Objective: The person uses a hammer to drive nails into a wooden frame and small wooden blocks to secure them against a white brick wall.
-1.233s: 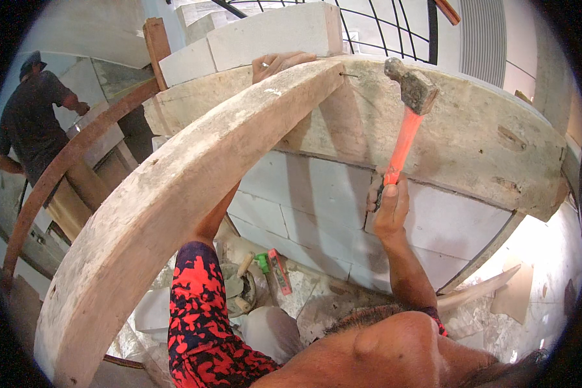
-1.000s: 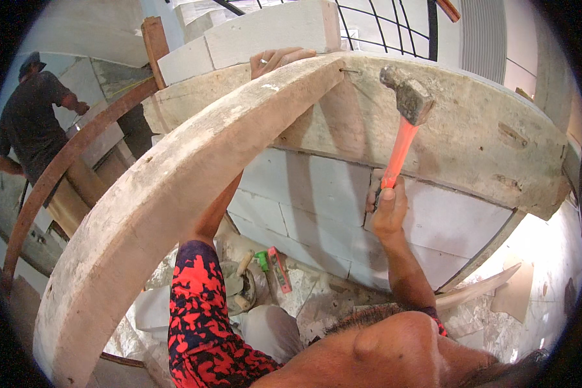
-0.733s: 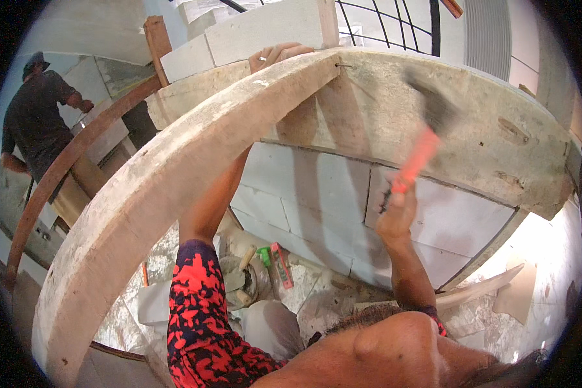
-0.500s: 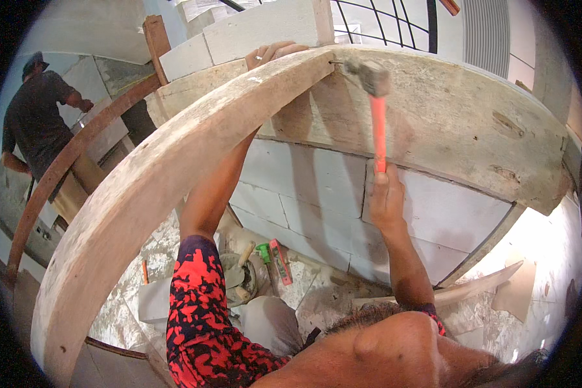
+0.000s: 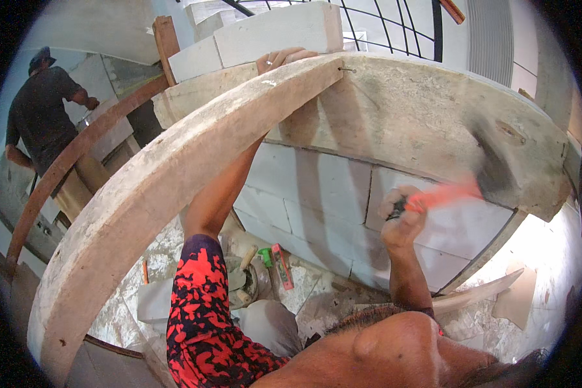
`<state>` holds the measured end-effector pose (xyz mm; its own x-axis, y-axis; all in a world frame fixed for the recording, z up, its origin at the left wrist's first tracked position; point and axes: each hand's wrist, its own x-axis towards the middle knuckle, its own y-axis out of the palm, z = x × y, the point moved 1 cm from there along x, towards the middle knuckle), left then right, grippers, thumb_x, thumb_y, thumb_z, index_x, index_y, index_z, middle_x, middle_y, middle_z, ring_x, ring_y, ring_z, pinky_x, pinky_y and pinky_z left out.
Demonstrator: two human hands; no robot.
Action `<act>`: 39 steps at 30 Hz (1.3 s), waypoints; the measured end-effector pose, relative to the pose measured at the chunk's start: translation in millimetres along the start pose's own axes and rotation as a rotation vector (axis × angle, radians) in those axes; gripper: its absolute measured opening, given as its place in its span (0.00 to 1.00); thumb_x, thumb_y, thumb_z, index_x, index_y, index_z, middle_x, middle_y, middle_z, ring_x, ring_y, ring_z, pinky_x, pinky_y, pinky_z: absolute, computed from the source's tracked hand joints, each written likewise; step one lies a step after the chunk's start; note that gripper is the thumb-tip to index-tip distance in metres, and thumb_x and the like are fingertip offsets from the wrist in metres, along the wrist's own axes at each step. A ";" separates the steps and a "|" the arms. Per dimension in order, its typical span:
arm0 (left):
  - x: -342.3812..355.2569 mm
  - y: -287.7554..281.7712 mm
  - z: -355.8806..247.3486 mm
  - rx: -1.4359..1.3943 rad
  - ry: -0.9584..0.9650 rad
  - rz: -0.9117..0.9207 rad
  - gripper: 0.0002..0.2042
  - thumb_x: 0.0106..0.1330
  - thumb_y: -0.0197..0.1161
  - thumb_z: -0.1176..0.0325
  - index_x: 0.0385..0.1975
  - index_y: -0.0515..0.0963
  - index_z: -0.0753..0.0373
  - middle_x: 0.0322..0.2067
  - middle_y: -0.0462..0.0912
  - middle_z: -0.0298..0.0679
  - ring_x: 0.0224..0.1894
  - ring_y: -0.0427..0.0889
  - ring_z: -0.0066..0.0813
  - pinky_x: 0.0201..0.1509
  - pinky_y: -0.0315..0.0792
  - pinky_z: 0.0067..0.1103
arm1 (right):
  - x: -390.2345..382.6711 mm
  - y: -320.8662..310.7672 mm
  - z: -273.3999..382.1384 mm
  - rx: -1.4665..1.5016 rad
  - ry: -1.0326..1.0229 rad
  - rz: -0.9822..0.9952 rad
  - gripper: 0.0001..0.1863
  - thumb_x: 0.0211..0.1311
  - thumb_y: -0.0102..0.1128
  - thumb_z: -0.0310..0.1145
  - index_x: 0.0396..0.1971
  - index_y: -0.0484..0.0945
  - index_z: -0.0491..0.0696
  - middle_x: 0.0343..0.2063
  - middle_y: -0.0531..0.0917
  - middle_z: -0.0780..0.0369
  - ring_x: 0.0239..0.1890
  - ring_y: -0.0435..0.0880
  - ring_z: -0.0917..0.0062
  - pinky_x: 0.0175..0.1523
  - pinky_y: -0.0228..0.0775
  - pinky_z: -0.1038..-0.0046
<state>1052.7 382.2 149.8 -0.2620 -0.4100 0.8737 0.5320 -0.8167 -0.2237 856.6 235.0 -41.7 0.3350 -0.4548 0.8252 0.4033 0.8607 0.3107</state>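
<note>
My left hand (image 5: 283, 59) reaches up behind a thick timber beam (image 5: 194, 129) and grips it near its far end, fingers curled over the top edge. That end butts against a wide, rough wooden board (image 5: 427, 103). A nail (image 5: 348, 68) sticks out of the board right beside the joint. In my right hand (image 5: 404, 216) is a hammer (image 5: 452, 194) with a red-orange handle, closed in the fist. Its dark head is smeared by motion and swung out to the right, apart from the nail.
Below the board stands a wall of white blocks (image 5: 323, 187); more blocks (image 5: 278, 32) sit above it. A bucket with tools (image 5: 242, 281) and a red level (image 5: 282, 266) rest on the littered floor. At the left, a person (image 5: 45, 116) stands beyond a brown curved timber (image 5: 97, 136).
The hammer has swung away from the nail, down and to the right, tilting over with my right hand. My left hand keeps its hold on the beam.
</note>
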 end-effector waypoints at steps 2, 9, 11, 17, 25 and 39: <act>1.2 1.4 -0.7 0.014 -0.008 0.004 0.15 0.57 0.57 0.58 0.45 0.72 0.48 0.44 0.74 0.27 0.49 0.70 0.28 0.52 0.58 0.30 | 8.0 1.9 -1.2 0.194 -0.350 0.042 0.24 0.65 0.37 0.52 0.41 0.67 0.44 0.14 0.70 0.65 0.14 0.67 0.78 0.18 0.57 0.76; -7.2 12.4 11.9 0.103 0.044 -0.016 0.14 0.58 0.56 0.56 0.45 0.72 0.46 0.41 0.74 0.25 0.47 0.70 0.25 0.49 0.58 0.30 | 2.5 -2.8 10.1 -0.204 0.072 0.101 0.29 0.61 0.39 0.60 0.36 0.69 0.45 0.17 0.68 0.66 0.16 0.67 0.80 0.19 0.62 0.78; -6.2 10.9 7.5 0.096 0.032 -0.041 0.15 0.58 0.56 0.56 0.45 0.72 0.46 0.41 0.74 0.24 0.47 0.70 0.25 0.49 0.58 0.30 | 2.0 -9.1 8.0 -0.102 -0.091 0.137 0.29 0.62 0.37 0.60 0.35 0.69 0.45 0.17 0.68 0.66 0.17 0.68 0.81 0.20 0.63 0.78; -15.1 12.7 9.9 0.063 0.010 0.011 0.15 0.59 0.56 0.57 0.46 0.72 0.47 0.44 0.74 0.25 0.51 0.69 0.26 0.54 0.56 0.29 | 11.9 1.6 -7.7 -0.557 0.077 0.002 0.17 0.56 0.49 0.46 0.23 0.68 0.46 0.16 0.70 0.62 0.15 0.66 0.75 0.19 0.57 0.74; 3.6 7.7 5.4 -0.011 0.089 -0.056 0.16 0.58 0.57 0.59 0.47 0.71 0.48 0.46 0.73 0.27 0.53 0.68 0.28 0.56 0.56 0.30 | 16.1 -9.9 -13.5 -0.654 -0.132 0.114 0.17 0.61 0.44 0.44 0.30 0.70 0.43 0.15 0.70 0.62 0.16 0.68 0.75 0.21 0.59 0.75; -2.4 -3.5 17.7 -0.010 0.041 -0.024 0.15 0.57 0.58 0.57 0.45 0.73 0.49 0.44 0.75 0.27 0.52 0.69 0.26 0.56 0.57 0.28 | 8.6 7.2 9.1 -0.268 0.187 0.022 0.24 0.60 0.44 0.56 0.29 0.69 0.47 0.14 0.66 0.66 0.14 0.62 0.80 0.19 0.55 0.76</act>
<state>1065.7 393.3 156.2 -0.3071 -0.4062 0.8606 0.5172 -0.8303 -0.2074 854.6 239.3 -28.1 0.4869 -0.4923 0.7215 0.5958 0.7912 0.1378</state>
